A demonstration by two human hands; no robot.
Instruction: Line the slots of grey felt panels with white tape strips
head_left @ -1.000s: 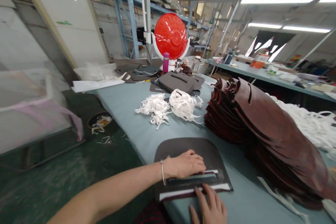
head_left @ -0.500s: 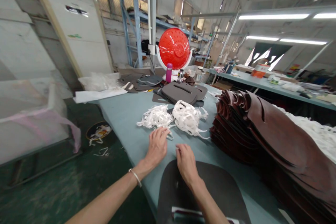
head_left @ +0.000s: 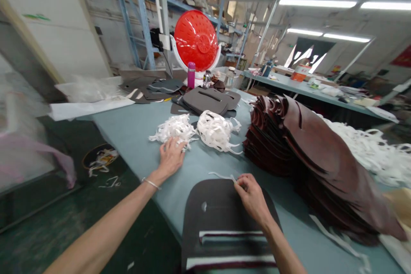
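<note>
My right hand (head_left: 252,195) pinches a thin white strip (head_left: 221,175), whose loose end trails left over the table. Below it lies a dark grey rounded panel (head_left: 218,205) with a slot across it and white strips along the slot and lower edge. My left hand (head_left: 171,157) has its fingers apart, at the near edge of a tangled pile of white strips (head_left: 175,128). Beside that pile sits a second tangled pile (head_left: 216,130).
Stacked brown leather-like panels (head_left: 308,137) rise on the right, with more white strips (head_left: 369,150) behind. Grey slotted panels (head_left: 205,100), a purple bottle (head_left: 191,75) and a red round heater-like device (head_left: 196,40) stand farther back. The table's left edge drops to a green floor.
My right hand has moved right and now holds a white strip, uncovering more of the grey panel. My left hand stays near the left pile. The view has shifted right and down.
</note>
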